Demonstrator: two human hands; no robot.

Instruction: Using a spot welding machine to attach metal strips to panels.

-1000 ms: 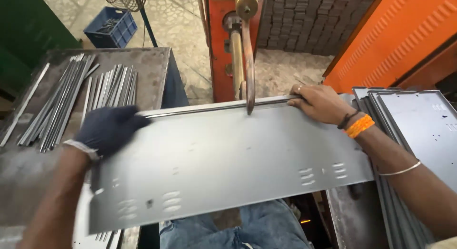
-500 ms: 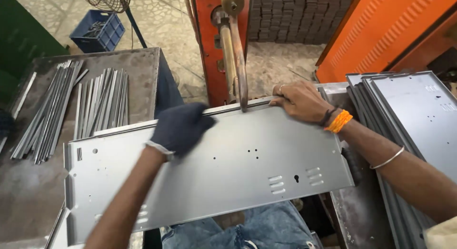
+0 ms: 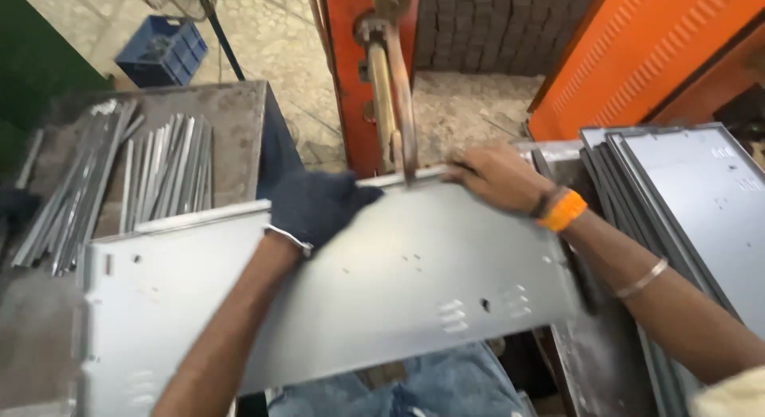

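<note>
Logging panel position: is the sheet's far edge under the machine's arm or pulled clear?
Under it. The sheet's far edge sits beneath the arm's tip, with the left hand and right hand on that edge.
</note>
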